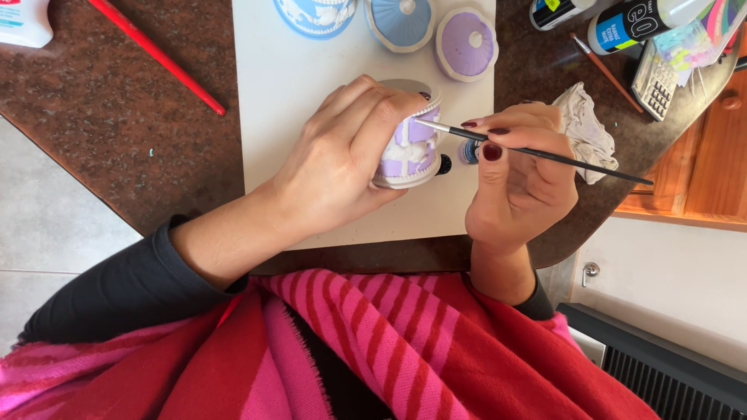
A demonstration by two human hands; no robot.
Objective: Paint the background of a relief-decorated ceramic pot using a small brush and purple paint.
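My left hand (342, 159) grips a small round lilac pot with white relief decoration (410, 148), tilted on its side over a white sheet (288, 85). My right hand (517, 179) pinches a thin black-handled paintbrush (560, 159); the fine tip touches the lilac side of the pot near its rim. A small paint bottle with a dark cap (465, 152) lies just behind the fingers of the right hand, partly hidden.
At the sheet's far edge sit a blue-and-white pot (315, 15), a blue ribbed lid (401, 22) and a lilac ribbed lid (467, 43). A crumpled cloth (585, 128), paint tubes (630, 23), a calculator (655, 78), a second brush (603, 70) and a red stick (156, 54) lie on the brown speckled tabletop.
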